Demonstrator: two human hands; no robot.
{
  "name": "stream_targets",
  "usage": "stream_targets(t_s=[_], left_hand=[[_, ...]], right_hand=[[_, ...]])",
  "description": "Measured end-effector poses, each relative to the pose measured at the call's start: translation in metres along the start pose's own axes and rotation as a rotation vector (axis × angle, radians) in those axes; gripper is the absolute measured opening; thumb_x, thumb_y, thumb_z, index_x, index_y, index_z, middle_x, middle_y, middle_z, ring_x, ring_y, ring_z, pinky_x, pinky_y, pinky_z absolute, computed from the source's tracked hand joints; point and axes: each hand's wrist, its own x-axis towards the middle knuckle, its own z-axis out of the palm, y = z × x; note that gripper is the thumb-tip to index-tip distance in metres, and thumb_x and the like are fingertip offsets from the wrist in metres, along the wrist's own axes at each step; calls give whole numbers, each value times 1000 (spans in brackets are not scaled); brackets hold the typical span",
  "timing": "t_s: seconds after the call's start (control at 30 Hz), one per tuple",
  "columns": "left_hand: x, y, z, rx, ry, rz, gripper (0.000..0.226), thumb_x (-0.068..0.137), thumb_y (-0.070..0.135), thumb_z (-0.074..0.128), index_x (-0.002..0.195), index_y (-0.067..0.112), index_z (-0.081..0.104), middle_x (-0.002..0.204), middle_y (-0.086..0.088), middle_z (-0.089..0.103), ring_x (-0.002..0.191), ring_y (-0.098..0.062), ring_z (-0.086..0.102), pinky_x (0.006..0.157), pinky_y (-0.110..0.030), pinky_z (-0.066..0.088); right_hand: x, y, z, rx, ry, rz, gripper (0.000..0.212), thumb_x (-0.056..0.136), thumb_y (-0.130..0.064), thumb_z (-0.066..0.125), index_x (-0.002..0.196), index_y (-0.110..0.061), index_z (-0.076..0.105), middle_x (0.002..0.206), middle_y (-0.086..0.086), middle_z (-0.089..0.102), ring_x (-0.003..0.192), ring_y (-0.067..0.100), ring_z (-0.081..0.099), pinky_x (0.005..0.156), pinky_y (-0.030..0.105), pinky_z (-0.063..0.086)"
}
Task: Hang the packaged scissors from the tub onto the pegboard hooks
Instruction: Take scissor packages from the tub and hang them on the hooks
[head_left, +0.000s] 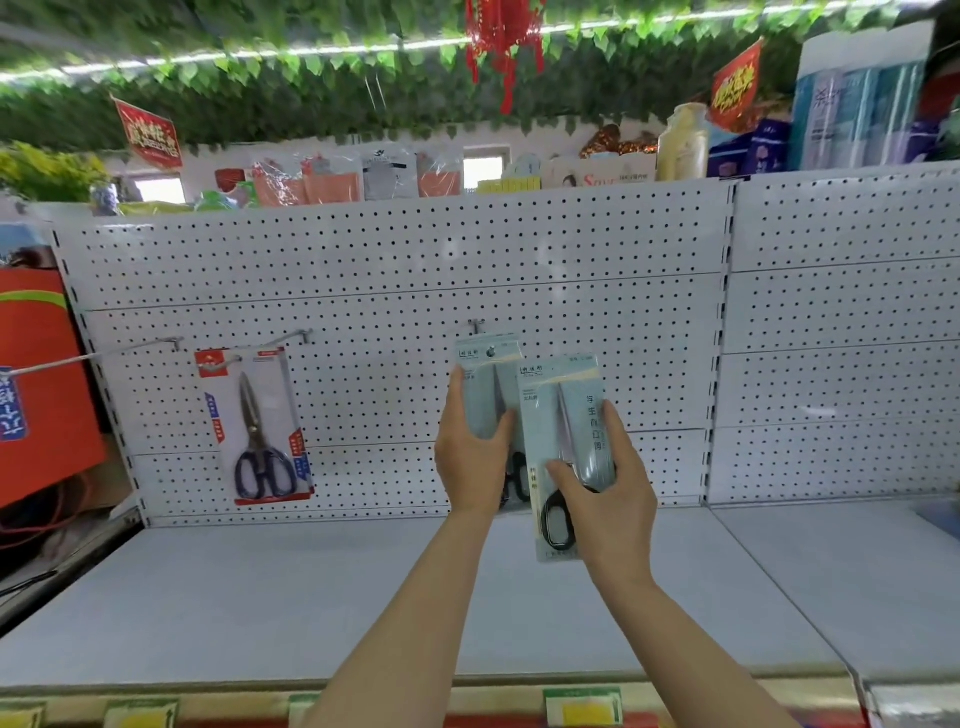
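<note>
My left hand (470, 457) grips a pale blue pack of scissors (485, 384) whose top hole sits on the middle pegboard hook (477, 327). My right hand (605, 499) holds a second pale blue pack of scissors (563, 410) just right of and in front of the first, away from any hook. A red-edged pack with dark-handled scissors (257, 426) hangs on a hook at the left of the white pegboard (389, 260). The tub is out of view.
Two bare hooks (176, 343) stick out at the left. A white shelf (311, 597) runs below the pegboard, with price tags along its front edge. An orange box (36, 384) stands at far left. Goods line the top shelf.
</note>
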Motion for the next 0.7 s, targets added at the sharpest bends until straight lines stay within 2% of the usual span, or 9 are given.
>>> stream_targets(t_s=[0.07, 0.17, 0.23, 0.37, 0.5, 0.57, 0.63, 0.7], left_hand=[[2, -3, 0, 78, -11, 19, 79, 81, 43, 74, 146, 46, 29, 125, 18, 52, 103, -3, 54, 78, -23, 48], [8, -10, -1, 195, -40, 16, 76, 84, 46, 69, 145, 51, 25, 120, 10, 49, 87, -10, 58, 66, -29, 49], [12, -14, -2, 273, -53, 16, 77, 84, 43, 69, 147, 50, 25, 117, 8, 49, 79, -10, 57, 61, -26, 44], [15, -19, -12, 386, -83, 81, 76, 83, 45, 64, 147, 51, 24, 104, 10, 48, 72, -10, 56, 53, -24, 42], [22, -19, -30, 455, -81, 127, 51, 95, 46, 47, 144, 50, 33, 110, 20, 54, 87, 0, 60, 61, -22, 44], [31, -11, -39, 380, -28, 144, 42, 101, 46, 36, 143, 45, 41, 115, 20, 55, 90, 5, 57, 66, -17, 40], [42, 3, -46, 281, -59, 205, 44, 100, 51, 35, 143, 43, 41, 122, 18, 53, 95, 11, 53, 72, -16, 44], [52, 18, -46, 264, -178, 274, 54, 92, 62, 40, 144, 46, 35, 131, 21, 43, 105, 6, 53, 78, -25, 51]], right_hand=[[1, 0, 3, 7, -4, -3, 81, 79, -20, 77, 145, -42, 37, 107, -37, 47, 105, -7, 51, 87, 16, 39], [2, 1, 9, 5, -13, -11, 81, 79, -20, 77, 145, -42, 36, 106, -40, 45, 100, -21, 48, 84, 16, 39], [2, 2, 14, 3, -22, -4, 81, 79, -20, 76, 145, -42, 36, 106, -38, 45, 98, -25, 45, 83, 16, 39], [4, 2, 28, 16, -40, -2, 82, 78, -20, 77, 145, -43, 35, 109, -37, 46, 99, -26, 44, 83, 14, 37], [11, -2, 48, 28, -62, -22, 81, 79, -19, 76, 146, -41, 36, 108, -37, 44, 99, -28, 42, 79, 11, 36], [15, -3, 58, 31, -64, -33, 81, 80, -20, 75, 146, -40, 35, 109, -32, 46, 100, -26, 42, 78, 10, 36], [19, -3, 67, 31, -61, -32, 81, 80, -22, 76, 146, -40, 34, 110, -28, 47, 101, -23, 43, 79, 11, 37], [22, 1, 76, 27, -49, -19, 81, 80, -21, 76, 146, -40, 34, 108, -26, 47, 99, -24, 44, 76, 9, 37]])
